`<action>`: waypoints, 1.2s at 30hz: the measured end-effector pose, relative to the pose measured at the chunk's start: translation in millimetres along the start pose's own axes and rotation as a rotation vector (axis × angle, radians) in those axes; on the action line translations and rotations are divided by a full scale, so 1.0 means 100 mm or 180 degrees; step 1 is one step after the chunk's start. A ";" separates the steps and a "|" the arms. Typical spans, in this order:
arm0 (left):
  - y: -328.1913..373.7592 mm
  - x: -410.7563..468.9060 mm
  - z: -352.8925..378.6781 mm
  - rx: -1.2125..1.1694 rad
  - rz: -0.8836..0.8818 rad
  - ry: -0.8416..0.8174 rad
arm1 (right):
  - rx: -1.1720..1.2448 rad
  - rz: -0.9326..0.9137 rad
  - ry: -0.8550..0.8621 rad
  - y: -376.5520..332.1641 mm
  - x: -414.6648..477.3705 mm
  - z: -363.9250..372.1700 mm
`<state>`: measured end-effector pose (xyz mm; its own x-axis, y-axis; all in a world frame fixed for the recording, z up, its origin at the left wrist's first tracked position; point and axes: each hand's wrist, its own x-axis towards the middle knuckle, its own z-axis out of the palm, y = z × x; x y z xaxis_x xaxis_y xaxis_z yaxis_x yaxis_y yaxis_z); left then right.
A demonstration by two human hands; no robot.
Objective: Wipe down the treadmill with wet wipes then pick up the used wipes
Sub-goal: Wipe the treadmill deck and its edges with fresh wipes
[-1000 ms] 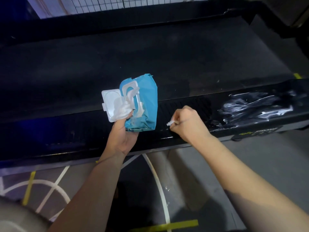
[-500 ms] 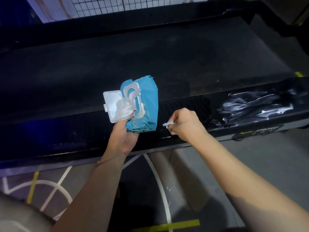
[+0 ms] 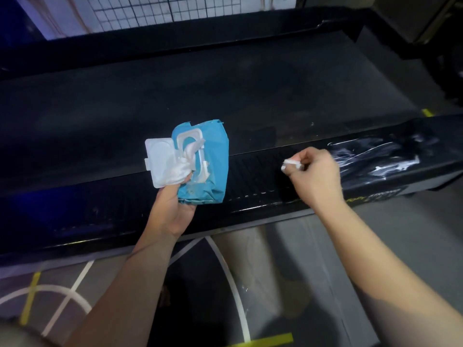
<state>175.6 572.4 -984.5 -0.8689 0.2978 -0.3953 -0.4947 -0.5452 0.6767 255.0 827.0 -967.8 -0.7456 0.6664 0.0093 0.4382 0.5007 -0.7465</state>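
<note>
My left hand (image 3: pixel 172 209) grips a blue wet-wipe pack (image 3: pixel 211 169) from below, over the near side rail (image 3: pixel 255 181) of the black treadmill. The pack's white lid (image 3: pixel 157 161) is flipped open to the left, and a white wipe (image 3: pixel 185 161) sticks out of the opening under my thumb. To the right, my right hand (image 3: pixel 315 179) pinches a small crumpled white wipe (image 3: pixel 290 164) just above the rail. The dark running belt (image 3: pixel 225 91) stretches behind both hands.
Wet shiny streaks (image 3: pixel 375 159) mark the rail right of my right hand. A dark far rail (image 3: pixel 175 38) and a white grid wall (image 3: pixel 175 8) lie beyond the belt. Below the rail is grey floor with white curved lines (image 3: pixel 230 271) and yellow tape (image 3: pixel 265 339).
My right hand has moved right along the rail with the small wipe, away from the pack. My left hand and the pack have barely shifted.
</note>
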 end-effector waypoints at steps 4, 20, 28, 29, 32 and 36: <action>-0.02 0.02 0.11 -0.0064 0.0077 -0.0103 | -0.0429 -0.0866 -0.0364 -0.03 -0.47 0.39; -0.26 0.16 0.78 -0.0177 -0.0718 -0.0137 | 0.0045 -0.0539 0.0833 0.32 -0.27 -0.45; 0.04 0.14 1.03 0.0595 -0.0589 -0.0200 | -0.0472 -0.1066 -0.0077 0.36 -0.92 0.13; 0.09 0.12 1.07 0.0731 -0.0610 -0.0254 | -0.0569 -0.1023 0.0006 0.37 -0.90 0.08; 0.24 0.04 1.15 0.1070 -0.0736 -0.0418 | -0.0580 -0.0181 0.0679 0.42 -0.82 -0.16; 0.47 -0.05 1.25 0.1380 -0.0815 -0.0608 | -0.0747 0.0379 0.1003 0.13 -0.79 -0.59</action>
<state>154.7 643.5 -872.7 -0.6869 0.5380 -0.4886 -0.6164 -0.0751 0.7838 349.6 813.7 -939.2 -0.5084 0.8457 0.1624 0.6421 0.4979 -0.5829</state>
